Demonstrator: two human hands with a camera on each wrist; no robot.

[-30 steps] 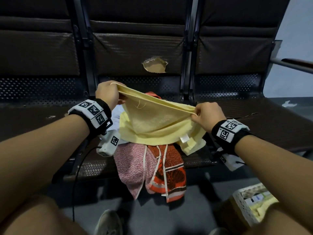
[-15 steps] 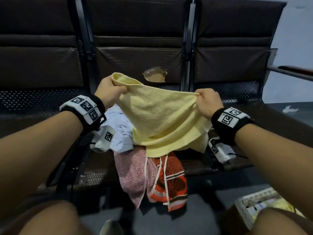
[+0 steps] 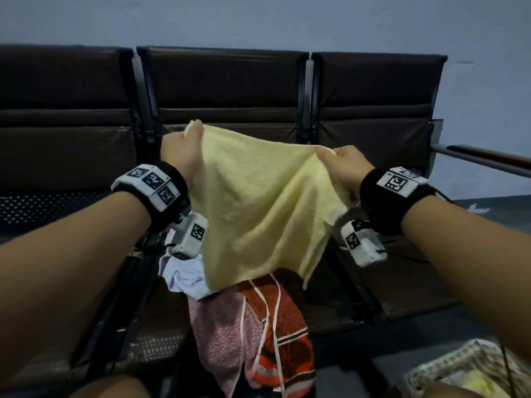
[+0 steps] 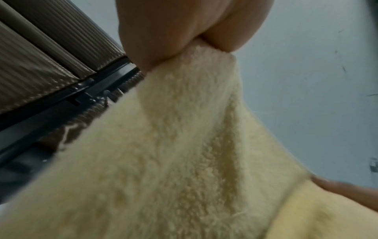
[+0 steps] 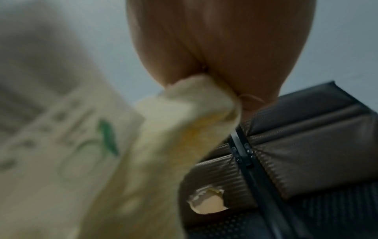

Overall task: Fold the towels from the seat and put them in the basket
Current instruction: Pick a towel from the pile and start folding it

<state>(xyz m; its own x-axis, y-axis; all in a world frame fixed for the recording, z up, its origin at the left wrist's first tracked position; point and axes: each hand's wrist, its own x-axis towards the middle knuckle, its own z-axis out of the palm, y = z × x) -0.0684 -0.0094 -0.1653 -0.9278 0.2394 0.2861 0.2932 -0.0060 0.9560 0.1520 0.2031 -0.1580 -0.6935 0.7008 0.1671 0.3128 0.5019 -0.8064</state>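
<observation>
A pale yellow towel (image 3: 261,208) hangs spread in the air above the middle seat. My left hand (image 3: 184,147) pinches its upper left corner and my right hand (image 3: 342,165) pinches the upper right corner. Both wrist views show the yellow towel (image 4: 174,153) (image 5: 163,145) clamped between thumb and fingers. Under it on the seat (image 3: 330,317) lie a light blue towel (image 3: 186,277), a pink towel (image 3: 224,334) and an orange patterned towel (image 3: 284,340), the last two drooping over the front edge. The white basket (image 3: 448,372) sits on the floor at the lower right, with yellow cloth inside.
Three dark brown seats (image 3: 66,156) stand in a row against a blue-grey wall. A metal armrest (image 3: 488,159) juts out at the right end. My knees show at the bottom of the head view. The middle backrest has a torn patch (image 5: 208,203).
Both hands have lifted the yellow towel higher off the pile and pulled it out flat between them. The head view has tilted up toward the wall.
</observation>
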